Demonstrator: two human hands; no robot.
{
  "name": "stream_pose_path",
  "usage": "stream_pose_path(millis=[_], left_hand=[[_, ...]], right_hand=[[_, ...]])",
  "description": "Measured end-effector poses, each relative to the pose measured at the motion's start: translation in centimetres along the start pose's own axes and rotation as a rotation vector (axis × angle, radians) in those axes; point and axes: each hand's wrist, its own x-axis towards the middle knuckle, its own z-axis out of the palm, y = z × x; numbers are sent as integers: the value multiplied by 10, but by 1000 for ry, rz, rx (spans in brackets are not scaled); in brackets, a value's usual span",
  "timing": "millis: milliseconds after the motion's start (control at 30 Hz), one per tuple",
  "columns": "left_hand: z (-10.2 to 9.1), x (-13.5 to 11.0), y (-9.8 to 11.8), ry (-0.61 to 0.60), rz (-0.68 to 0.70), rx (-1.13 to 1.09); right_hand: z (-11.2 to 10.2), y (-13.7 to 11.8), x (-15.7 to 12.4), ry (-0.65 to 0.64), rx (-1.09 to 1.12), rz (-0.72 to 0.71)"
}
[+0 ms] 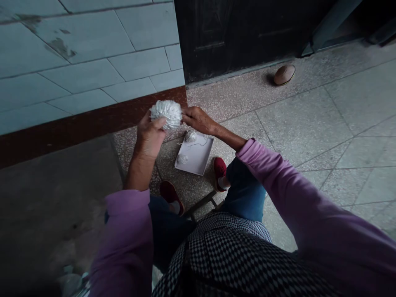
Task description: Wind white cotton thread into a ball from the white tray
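Note:
A shiny ball of white yarn (167, 113) is held up above the floor in front of me. My left hand (152, 134) grips its left side, thumb across the front and the other fingers mostly hidden behind it. At the ball's right edge, my right hand (198, 119) has its fingers pinched together against the yarn; whether a loose strand is between them is too small to tell. Below, a shallow white tray (196, 159) rests on the floor. Inside it lie a ball of white yarn (191, 136), a smaller ball of white yarn (182, 158) and a loose strand.
My red shoes (219, 168) stand on either side near the tray. A pale tiled wall (93, 53) rises at the left, beside a dark door (235, 37). One tan rounded object (284, 75) lies on the floor by the door. Clear containers (72, 282) show at the bottom left.

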Motion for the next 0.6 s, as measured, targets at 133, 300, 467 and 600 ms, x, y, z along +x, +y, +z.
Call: stream_pose_path(millis=[133, 300, 467, 600], left_hand=[[-13, 7, -4, 159, 94, 47], [-39, 9, -8, 197, 136, 250], [-39, -3, -7, 97, 71, 430], [-25, -15, 2, -97, -16, 395]], right_hand=[[17, -10, -12, -154, -36, -31], [24, -18, -18, -206, 63, -180], [3, -24, -10, 34, 144, -194], [-13, -33, -4, 123, 72, -27]])
